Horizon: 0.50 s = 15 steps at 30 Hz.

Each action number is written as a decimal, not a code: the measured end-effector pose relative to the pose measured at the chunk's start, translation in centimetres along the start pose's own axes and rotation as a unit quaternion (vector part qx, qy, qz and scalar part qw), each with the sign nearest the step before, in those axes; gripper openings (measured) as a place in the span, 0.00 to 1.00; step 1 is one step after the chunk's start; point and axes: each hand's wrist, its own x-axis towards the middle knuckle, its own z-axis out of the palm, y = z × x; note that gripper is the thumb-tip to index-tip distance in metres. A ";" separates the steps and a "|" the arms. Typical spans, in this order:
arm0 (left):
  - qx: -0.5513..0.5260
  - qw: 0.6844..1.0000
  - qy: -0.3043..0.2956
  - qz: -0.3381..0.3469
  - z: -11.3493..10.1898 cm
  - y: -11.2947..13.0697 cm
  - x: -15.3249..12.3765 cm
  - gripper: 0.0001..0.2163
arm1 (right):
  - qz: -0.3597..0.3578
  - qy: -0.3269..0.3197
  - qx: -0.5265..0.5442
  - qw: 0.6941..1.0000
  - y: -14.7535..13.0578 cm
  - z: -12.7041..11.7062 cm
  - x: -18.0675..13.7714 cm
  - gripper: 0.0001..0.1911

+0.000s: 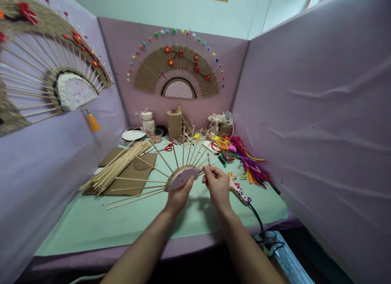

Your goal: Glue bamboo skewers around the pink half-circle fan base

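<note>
Above the table I hold up a fan frame (182,178): a half-round white base with small red marks and thin wooden sticks spreading out from its curved edge. My left hand (180,194) grips the base from below, thumb on its front face. At the base's right end, my right hand (216,182) has thumb and forefinger pinched together close to the sticks there. What sits between those fingertips is too small to make out. A hot glue gun (240,190) with a colourful pattern lies just right of my right hand.
A bundle of wooden sticks (119,166) rests on brown cardboard (146,172) at left. Red scissors (168,147), a twine spool (174,123) and a white bottle (148,122) are behind. Coloured pipe cleaners (253,166) lie right. A finished fan (180,68) hangs on the back panel.
</note>
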 end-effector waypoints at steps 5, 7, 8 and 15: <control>0.003 0.996 -0.043 0.075 -0.3 0.2 0.3 0.15 | -0.047 0.004 -0.062 0.997 -0.5 -0.1 -0.5 0.17; 0.007 0.996 -0.054 0.073 -0.3 0.4 0.4 0.15 | -0.027 -0.002 -0.045 0.999 -0.5 0.0 -0.4 0.17; 0.010 0.996 -0.058 0.067 -0.3 0.4 0.5 0.16 | -0.006 -0.009 -0.024 1.000 -0.5 0.1 -0.4 0.18; -0.157 0.984 -0.026 -0.077 0.6 0.4 0.6 0.15 | 0.032 -0.033 0.048 0.998 -0.8 1.4 -2.0 0.17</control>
